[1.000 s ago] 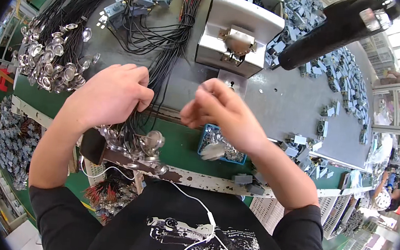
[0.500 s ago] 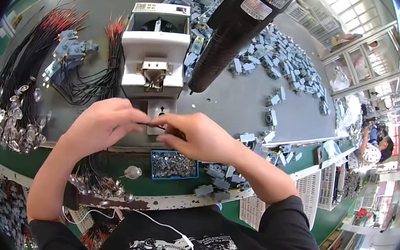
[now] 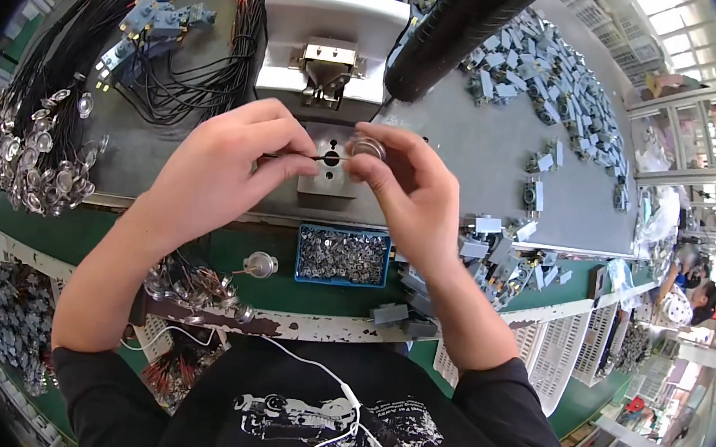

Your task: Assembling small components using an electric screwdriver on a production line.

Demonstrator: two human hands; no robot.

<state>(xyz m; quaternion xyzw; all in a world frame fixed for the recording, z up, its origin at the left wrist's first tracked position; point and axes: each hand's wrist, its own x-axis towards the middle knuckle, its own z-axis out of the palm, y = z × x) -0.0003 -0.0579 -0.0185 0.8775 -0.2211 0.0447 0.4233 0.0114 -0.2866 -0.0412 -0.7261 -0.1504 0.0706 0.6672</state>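
Observation:
My left hand (image 3: 239, 154) is closed in a pinch on a thin black wire (image 3: 323, 159). Facing it, my right hand (image 3: 410, 185) grips a small round silver metal cap (image 3: 368, 148) between thumb and fingers. A thin end runs between the two hands, over the hole of a steel block (image 3: 327, 187). Behind the block stands a white bench machine (image 3: 336, 20) with a metal tool head (image 3: 328, 68). Both hands are in front of that head. Whether the wire joins the cap is too small to tell.
A blue tray (image 3: 342, 258) of small metal parts lies near me, beside a loose round cap (image 3: 260, 265). Black wires with red ends (image 3: 54, 43) spread at left. A black cylinder (image 3: 456, 33) slants over the table. Grey-blue housings (image 3: 555, 87) heap at right.
The view has shifted, so the machine sits higher and farther right. My hands have drawn apart, and the silver cap now shows in my right fingers.

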